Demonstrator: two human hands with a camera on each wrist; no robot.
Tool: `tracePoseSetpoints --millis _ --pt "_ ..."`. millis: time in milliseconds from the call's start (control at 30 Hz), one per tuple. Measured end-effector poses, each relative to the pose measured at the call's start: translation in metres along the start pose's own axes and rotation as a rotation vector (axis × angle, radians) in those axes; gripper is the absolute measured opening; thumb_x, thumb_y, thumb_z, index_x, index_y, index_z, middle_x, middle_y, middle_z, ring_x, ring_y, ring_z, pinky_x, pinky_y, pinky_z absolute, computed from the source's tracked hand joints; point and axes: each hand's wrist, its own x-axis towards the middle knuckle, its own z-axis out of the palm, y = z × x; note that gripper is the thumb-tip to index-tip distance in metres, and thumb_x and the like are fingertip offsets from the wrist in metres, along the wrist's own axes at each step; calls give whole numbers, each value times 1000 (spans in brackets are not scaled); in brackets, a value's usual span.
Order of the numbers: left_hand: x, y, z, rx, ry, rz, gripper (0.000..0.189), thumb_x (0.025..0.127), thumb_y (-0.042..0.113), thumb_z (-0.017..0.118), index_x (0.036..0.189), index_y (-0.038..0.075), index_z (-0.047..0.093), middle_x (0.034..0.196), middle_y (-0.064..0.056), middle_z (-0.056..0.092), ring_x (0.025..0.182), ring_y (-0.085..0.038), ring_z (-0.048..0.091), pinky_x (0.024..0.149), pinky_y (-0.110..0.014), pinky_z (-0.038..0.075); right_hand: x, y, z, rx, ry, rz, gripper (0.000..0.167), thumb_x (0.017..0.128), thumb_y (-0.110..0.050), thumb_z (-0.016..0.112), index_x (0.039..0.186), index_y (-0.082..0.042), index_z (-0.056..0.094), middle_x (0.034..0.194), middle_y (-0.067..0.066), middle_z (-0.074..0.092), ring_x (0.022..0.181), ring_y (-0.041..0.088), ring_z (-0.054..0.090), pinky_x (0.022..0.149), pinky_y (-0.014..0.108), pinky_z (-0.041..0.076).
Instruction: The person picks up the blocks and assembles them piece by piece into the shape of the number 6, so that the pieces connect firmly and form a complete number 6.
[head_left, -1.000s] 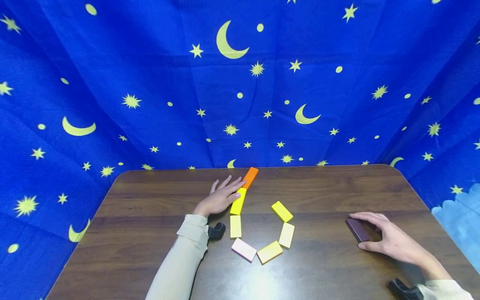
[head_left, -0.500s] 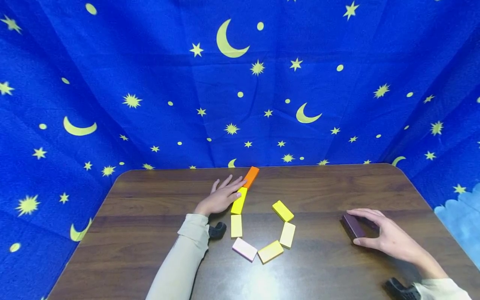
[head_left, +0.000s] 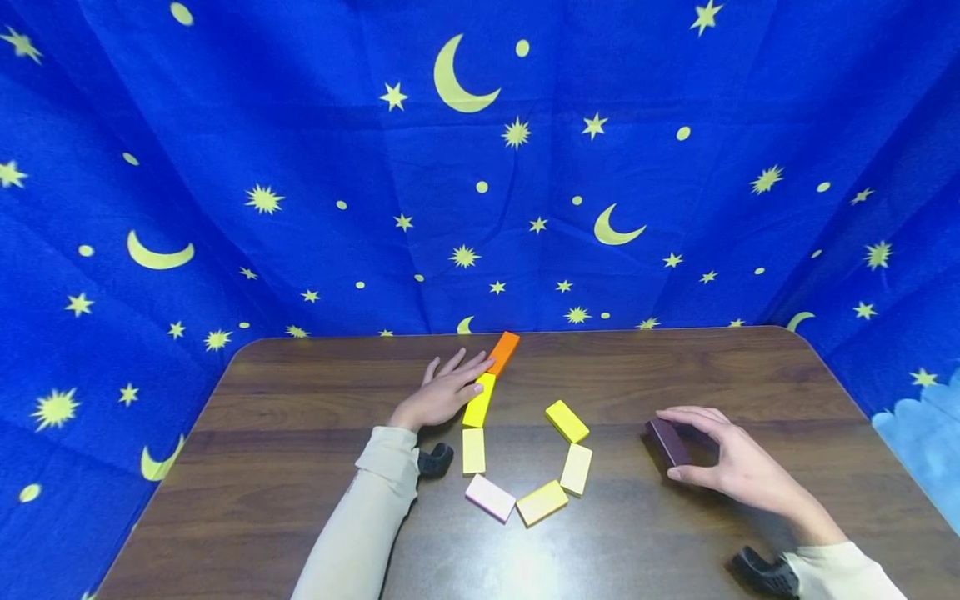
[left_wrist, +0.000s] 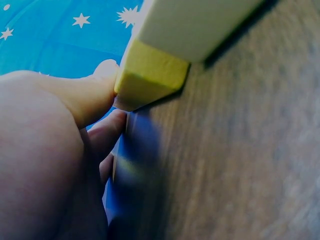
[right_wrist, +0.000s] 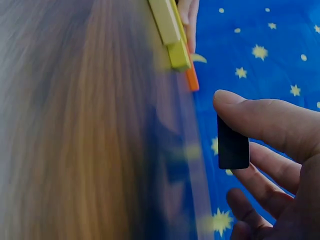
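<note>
In the head view my right hand [head_left: 731, 462] pinches a dark purple wooden block [head_left: 667, 442] between thumb and fingers, right of the block curve. The right wrist view shows the dark block [right_wrist: 233, 145] end-on, held up off the table. My left hand [head_left: 440, 395] lies with fingers stretched out. Its fingertips touch an orange block [head_left: 504, 352] and its thumb touches the bright yellow block [head_left: 480, 402] below that one. From there a cream block [head_left: 474, 452], pink block [head_left: 491, 498], light yellow block [head_left: 542, 503], pale block [head_left: 576, 470] and yellow block [head_left: 567, 422] curve round.
All the blocks in the curve lie flat on a brown wooden table [head_left: 315, 467]. Behind the table's far edge hangs a blue cloth [head_left: 360, 167] with moons and stars. Black wrist straps [head_left: 765, 572] show below each hand.
My right hand has moved left across the table with the dark purple block, toward the curve of blocks. My left hand keeps its place at the orange and yellow blocks.
</note>
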Motion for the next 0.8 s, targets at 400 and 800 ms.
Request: tracePoseSetpoints --millis 400,800 --pt "0 0 0 0 1 -3 51 110 34 38 160 24 30 166 0 21 155 -28 2 118 -59 -8 27 -27 21 62 -21 -75 68 72 -27 92 134 -18 64 132 0 62 119 10 52 96 19 40" --pt "0 2 -1 -3 -3 -3 52 110 34 38 160 24 30 166 0 20 155 -28 2 118 -59 -9 50 -51 36 74 -65 -155 72 67 -24 94 133 -14 65 129 -4 63 119 15 54 94 42 48"
